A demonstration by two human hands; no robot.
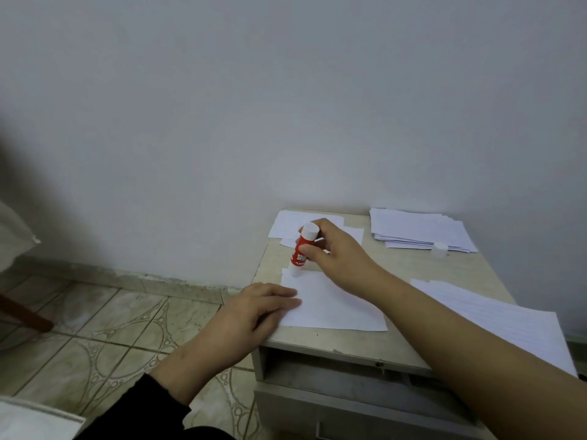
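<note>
Your right hand [336, 252] pinches the glue stick [303, 247], tip down on the sheet's [333, 306] far left corner; your left hand [254, 309] lies spread, pressing the sheet's left edge.

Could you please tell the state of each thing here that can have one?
White rectangular paper sheet: flat on beige table.
Red and white plastic glue stick: uncapped, tilted, tip on sheet.
Small translucent plastic cap: off, on table.
Left hand: flat, presses sheet.
Right hand: grips glue stick.
</note>
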